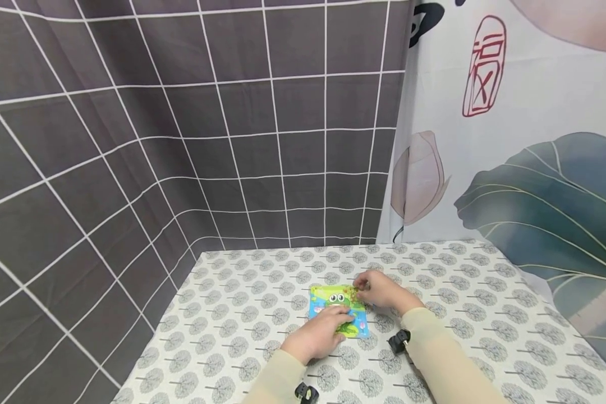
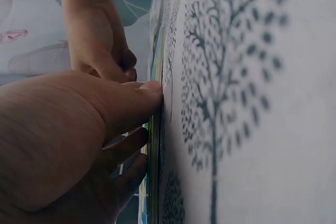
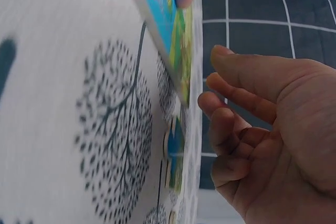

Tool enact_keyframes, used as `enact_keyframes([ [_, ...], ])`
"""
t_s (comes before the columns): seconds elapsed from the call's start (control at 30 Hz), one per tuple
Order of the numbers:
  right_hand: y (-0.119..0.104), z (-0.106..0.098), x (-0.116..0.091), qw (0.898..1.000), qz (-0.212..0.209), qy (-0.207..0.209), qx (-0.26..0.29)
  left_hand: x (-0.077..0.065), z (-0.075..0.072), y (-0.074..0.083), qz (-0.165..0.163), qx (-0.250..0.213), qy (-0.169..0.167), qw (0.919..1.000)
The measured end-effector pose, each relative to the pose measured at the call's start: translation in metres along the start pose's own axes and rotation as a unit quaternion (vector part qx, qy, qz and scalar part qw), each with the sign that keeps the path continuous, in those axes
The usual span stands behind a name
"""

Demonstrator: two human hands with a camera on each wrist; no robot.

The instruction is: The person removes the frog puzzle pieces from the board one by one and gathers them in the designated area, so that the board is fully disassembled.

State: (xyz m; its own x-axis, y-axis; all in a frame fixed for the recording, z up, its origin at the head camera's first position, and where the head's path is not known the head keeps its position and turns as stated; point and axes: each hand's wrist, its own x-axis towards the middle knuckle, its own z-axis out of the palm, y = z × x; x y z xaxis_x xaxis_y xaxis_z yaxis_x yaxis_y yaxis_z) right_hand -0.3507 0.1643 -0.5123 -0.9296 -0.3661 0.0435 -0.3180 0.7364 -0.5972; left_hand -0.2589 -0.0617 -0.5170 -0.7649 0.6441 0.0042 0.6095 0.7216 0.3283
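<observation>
A square frog picture board [image 1: 361, 328], bright blue and green, lies flat on the patterned tablecloth. My left hand [image 1: 320, 334] rests across its lower left part with the fingers extended over the picture. In the left wrist view, the thumb [image 2: 149, 93] is at the board's edge. Just off the upper right corner hovers my right hand [image 1: 381, 290], its fingers loosely bent. The right wrist view shows nothing between its thumb [image 3: 252, 72] and fingers. In that view a small blue-and-green flat piece [image 3: 176, 153] with a pale edge lies past the board's corner.
The table [image 1: 232, 314] has a white cloth printed with grey trees. Behind and to the left hangs a dark curtain [image 1: 303, 157] with white grid lines. A pale curtain [image 1: 434, 84] with leaf and flower prints hangs at the right. Each wrist wears a small black camera.
</observation>
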Motion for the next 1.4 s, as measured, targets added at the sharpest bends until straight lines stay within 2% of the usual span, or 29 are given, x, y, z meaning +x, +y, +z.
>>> enact_keyframes([
  [0.33,-0.0018,0.0057,0.0059,0.999,-0.006,-0.023,-0.032,0.0006,0.0044,-0.0030,-0.001,-0.003,0.004,1.0000],
  [0.67,-0.0005,0.0056,0.0047,0.999,-0.019,-0.030,-0.025,-0.0011,0.0026,-0.0009,0.000,-0.008,0.002,1.0000],
  [1.4,-0.0054,0.0053,0.0087,0.999,0.009,-0.044,-0.030,-0.0010,0.0009,0.0009,0.000,-0.002,0.001,1.0000],
])
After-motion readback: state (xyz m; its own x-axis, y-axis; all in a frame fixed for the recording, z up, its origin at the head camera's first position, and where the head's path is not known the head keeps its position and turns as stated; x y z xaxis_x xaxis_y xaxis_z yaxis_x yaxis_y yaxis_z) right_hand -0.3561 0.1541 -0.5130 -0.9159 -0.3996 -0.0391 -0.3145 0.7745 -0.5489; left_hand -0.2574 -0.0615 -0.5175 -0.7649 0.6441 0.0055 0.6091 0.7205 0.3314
